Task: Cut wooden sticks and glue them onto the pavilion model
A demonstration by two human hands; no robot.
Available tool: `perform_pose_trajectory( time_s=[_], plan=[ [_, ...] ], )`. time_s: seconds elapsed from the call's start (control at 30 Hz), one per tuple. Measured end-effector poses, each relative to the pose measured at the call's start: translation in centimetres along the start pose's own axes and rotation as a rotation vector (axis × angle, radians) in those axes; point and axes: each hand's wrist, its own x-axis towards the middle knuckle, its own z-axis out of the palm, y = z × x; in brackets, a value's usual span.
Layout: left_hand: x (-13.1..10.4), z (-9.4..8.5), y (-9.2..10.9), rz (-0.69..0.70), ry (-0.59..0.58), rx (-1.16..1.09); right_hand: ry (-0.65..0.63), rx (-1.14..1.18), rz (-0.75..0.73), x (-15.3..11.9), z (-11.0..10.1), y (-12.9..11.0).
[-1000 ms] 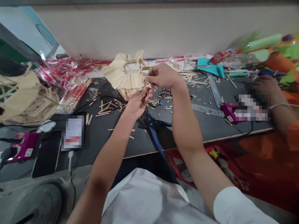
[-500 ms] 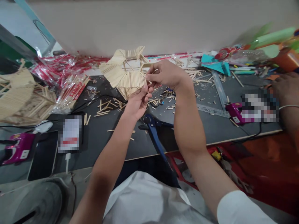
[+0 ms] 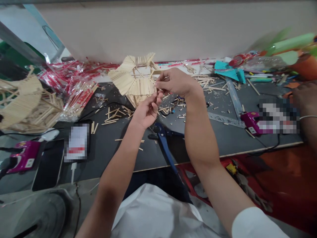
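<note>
A model built of pale wooden sticks (image 3: 141,86), with flat panels of sticks set side by side and open gaps framed by sticks, stands toward the back of the dark table. My left hand (image 3: 146,111) is closed in a pinch at the model's lower right edge. Just above it, my right hand (image 3: 176,82) bends down from the right, thumb and fingers pressed together against the model's right side. The two sets of fingertips nearly meet. Whatever small piece lies between my right fingertips is hidden.
Blue-handled cutters (image 3: 164,145) lie below my hands. Loose sticks (image 3: 112,115) and cut bits surround the model. At left are a second stick model (image 3: 23,99), wrapped sticks (image 3: 80,99) and a phone (image 3: 77,140). A clear ruler (image 3: 234,96) and another person's hand (image 3: 305,96) are at right.
The view has shifted slightly, so everything sits a little lower and further right. Both hands keep their pinch at the model's right edge, with barely any finger movement.
</note>
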Motion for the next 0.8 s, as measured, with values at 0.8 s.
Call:
perform_pose_trajectory(
  time_s=[0.8],
  plan=[
    [-0.4,0.3,-0.3,0.007,-0.11,-0.04,-0.011,-0.013,-0.013,0.2,-0.3,0.6]
  ],
)
